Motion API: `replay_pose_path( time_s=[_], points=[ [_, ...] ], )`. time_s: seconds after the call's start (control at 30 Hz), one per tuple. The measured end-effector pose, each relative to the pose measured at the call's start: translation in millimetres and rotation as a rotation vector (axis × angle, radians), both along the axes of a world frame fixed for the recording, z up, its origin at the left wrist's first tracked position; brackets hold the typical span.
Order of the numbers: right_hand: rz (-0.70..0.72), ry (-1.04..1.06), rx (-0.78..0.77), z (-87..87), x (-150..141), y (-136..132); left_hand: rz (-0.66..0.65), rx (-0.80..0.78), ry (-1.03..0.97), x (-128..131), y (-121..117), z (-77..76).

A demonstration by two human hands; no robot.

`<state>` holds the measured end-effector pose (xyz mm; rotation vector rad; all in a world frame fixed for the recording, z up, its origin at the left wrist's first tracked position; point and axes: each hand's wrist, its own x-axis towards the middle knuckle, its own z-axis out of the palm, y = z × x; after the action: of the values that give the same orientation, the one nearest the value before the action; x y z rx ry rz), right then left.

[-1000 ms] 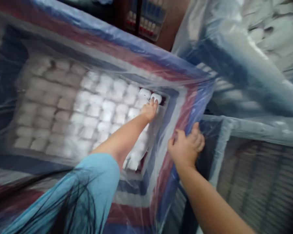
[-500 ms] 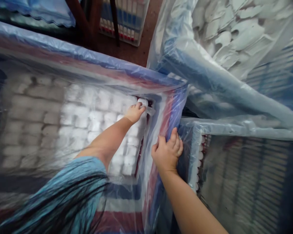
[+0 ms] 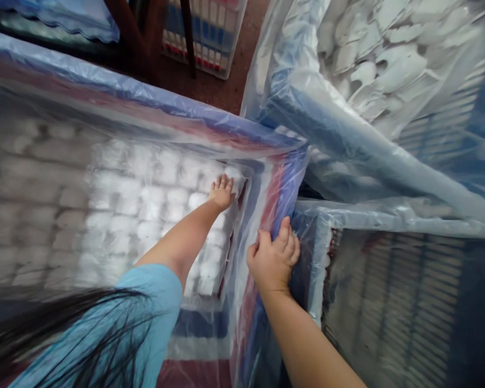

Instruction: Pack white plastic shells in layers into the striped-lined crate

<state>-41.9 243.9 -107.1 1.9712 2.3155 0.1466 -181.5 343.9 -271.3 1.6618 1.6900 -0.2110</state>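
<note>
My left hand (image 3: 222, 193) lies with fingers spread on the far right corner of a block of white, rounded pieces (image 3: 157, 202) set in close rows. Clear plastic film (image 3: 194, 151) covers these pieces, and what they are I cannot make out. They sit inside a large box (image 3: 281, 178) with blue, red and white striped walls, also draped in the film. My right hand (image 3: 274, 256) is hooked over this box's right rim, its fingers bent around the film-covered edge.
A film-lined bin (image 3: 299, 86) at the upper right holds whitish, irregular pieces (image 3: 388, 64). Below it stands another film-edged crate (image 3: 323, 258) with slatted sides. A plastic basket (image 3: 202, 37) and dark legs (image 3: 133, 32) are at the back on a reddish floor.
My left hand has shifted slightly left and down, its fingers now spread flatter. Film now lies over the corner piece that was bare before. My right hand keeps its place on the rim.
</note>
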Motion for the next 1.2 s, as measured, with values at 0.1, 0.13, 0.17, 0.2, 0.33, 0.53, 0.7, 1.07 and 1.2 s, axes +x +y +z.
replay_pose_path(
  time_s=[0.1,0.13,0.17,0.2,0.33,0.53,0.7,1.07,1.2],
  points=[
    [0.002,-0.015,0.008,-0.6,1,0,-0.026,-0.005,-0.011,0,10,-4.6],
    [0.006,-0.022,0.012,-0.9,1,0,-0.046,0.007,-0.018,2,11,-4.7],
    [0.011,-0.028,0.017,-1.3,2,0,-0.071,0.021,-0.029,6,11,-4.2],
    [0.015,-0.034,0.023,-1.6,2,0,-0.105,0.028,-0.048,9,10,-3.2],
    [0.038,-0.049,0.029,-2.9,4,0,-0.263,0.001,-0.146,22,-11,2.0],
    [0.058,-0.021,0.023,-4.7,6,0,-0.236,0.046,-0.116,20,-113,12.2],
    [0.021,-0.001,-0.041,-3.1,5,0,-0.262,-0.179,-0.118,30,-242,36.3],
    [-0.06,0.049,-0.156,5.3,0,1,-0.238,-0.625,-0.285,35,-316,39.0],
    [-0.074,0.17,-0.182,3.7,-4,2,-0.092,-0.511,-0.268,37,-299,83.3]
  ],
)
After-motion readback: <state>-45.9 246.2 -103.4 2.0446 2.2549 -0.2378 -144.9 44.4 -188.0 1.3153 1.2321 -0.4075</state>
